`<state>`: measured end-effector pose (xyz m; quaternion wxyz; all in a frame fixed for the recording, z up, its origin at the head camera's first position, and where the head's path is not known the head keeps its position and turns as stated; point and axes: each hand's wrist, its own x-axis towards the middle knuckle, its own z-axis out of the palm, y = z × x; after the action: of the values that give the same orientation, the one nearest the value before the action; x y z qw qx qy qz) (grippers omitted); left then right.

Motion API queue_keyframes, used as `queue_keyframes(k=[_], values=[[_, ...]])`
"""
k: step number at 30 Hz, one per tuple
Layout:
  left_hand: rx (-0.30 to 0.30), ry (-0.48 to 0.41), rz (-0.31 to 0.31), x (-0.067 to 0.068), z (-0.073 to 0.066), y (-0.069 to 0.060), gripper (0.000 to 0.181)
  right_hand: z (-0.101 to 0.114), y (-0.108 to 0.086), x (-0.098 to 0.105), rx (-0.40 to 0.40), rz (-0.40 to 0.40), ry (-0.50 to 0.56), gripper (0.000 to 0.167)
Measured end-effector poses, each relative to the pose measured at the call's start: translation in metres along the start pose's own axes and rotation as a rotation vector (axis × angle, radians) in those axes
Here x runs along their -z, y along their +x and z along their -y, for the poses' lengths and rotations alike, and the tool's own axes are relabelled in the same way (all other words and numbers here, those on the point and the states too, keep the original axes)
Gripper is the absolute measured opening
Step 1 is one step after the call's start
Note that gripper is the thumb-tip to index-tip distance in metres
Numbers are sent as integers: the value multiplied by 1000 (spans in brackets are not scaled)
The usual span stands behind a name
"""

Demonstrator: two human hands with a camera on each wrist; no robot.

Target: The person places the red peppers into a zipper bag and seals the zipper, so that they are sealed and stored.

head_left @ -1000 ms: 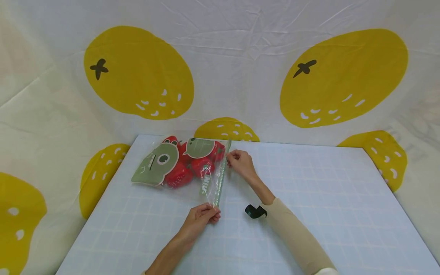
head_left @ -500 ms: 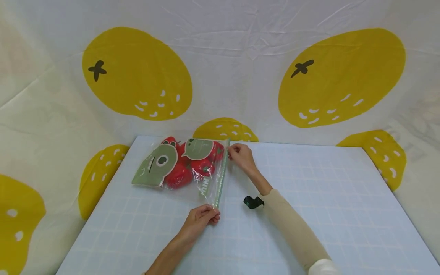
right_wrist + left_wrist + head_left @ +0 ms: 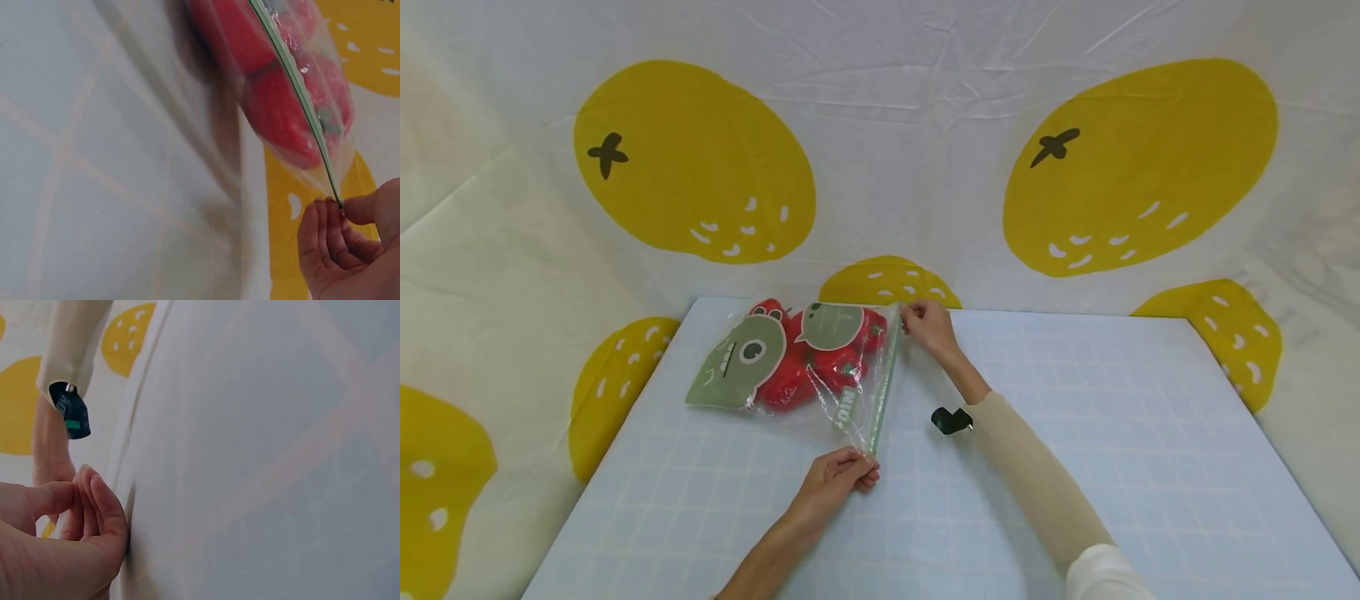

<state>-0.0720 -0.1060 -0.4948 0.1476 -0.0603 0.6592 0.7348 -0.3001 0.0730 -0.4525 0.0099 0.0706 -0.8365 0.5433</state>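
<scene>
A clear zip bag [image 3: 722, 379] with a green cartoon print lies toward the back left of the table. Several red bell peppers [image 3: 787, 385] with green stems show through its plastic. The green zip strip [image 3: 884, 383] runs along the bag's right edge. My left hand [image 3: 833, 485] pinches the near end of that edge between thumb and fingers. At the far end, my right hand [image 3: 931, 327] pinches the strip's corner. In the right wrist view the strip looks pressed together along its length, and the right thumb meets the fingertips at its end.
The table [image 3: 1112, 433] wears a pale blue checked cloth. Behind it hangs a white sheet [image 3: 910, 167] with large yellow fruit prints, close to the back edge. A small black device [image 3: 951, 421] sits at my right sleeve, above the table.
My right hand has slid away from me along the zip strip to its far corner. The left hand has stayed at the near corner.
</scene>
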Motion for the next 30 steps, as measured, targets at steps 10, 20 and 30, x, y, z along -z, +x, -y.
queue_keyframes(k=[10,20,30], values=[[-11,19,7,-2,-1,2,24,-2,4,2,2,10,19,31],[-7,113,6,-1,-4,3,35,-6,-4,10,-5,89,15,30],[14,193,-67,-3,-18,-1,43,-4,-20,24,34,39,-25,22]])
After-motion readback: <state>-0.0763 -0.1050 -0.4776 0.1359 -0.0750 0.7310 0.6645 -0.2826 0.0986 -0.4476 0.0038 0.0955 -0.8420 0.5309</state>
